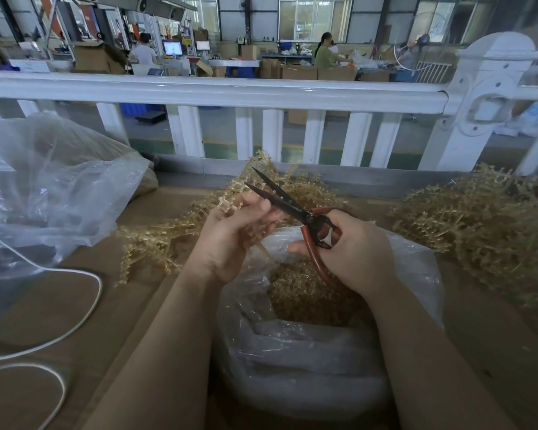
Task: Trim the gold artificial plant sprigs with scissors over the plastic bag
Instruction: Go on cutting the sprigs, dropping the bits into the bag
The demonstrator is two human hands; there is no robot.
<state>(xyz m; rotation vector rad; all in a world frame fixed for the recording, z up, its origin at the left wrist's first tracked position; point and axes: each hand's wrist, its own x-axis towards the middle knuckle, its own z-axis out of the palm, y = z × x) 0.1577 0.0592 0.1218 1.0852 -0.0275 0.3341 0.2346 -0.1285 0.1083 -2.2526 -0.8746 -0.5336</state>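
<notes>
Hands raised over plastic bag [308, 352]: your left hand [230, 234] clutches gold sprigs [227, 203]; your right hand [351, 252] grips scissors [292, 206], blades parted, tips pointing up-left.

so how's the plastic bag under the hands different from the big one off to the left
The plastic bag under the hands sits with its mouth open upward and holds a heap of gold trimmings; the bag on the left is slumped and crumpled, and its contents cannot be made out. The first lies right below the scissors, the second away from both hands, beside the white cord. Both are clear, wrinkled plastic resting on the same brown surface.
</notes>
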